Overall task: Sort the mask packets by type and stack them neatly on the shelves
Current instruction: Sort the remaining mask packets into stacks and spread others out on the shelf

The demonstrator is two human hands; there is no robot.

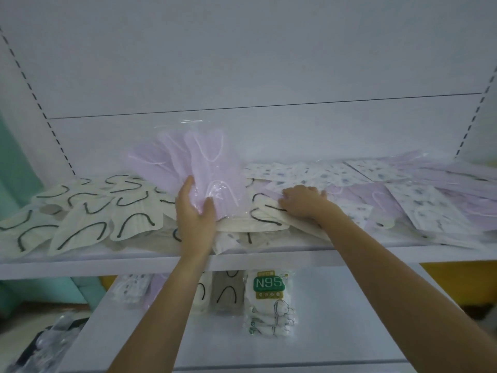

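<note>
Now, on the upper shelf (80,261), left hand (195,214) grips lilac mask packets (204,160), right hand (302,203) clutches a cream packet (293,224); below the shelf, N95 packs (269,292).

- lilac packets (207,168): plain pale purple
- cream packets (80,227): black curved loops
- printed packets (344,173): white, blue-grey specks
- N95 packet (269,294): white, green label
- shelf (80,263): white

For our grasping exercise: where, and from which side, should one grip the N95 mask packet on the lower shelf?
Likely its right edge, from the bare shelf: the N95 mask packet lies flat atop others, a grey packet crowding its left.
</note>
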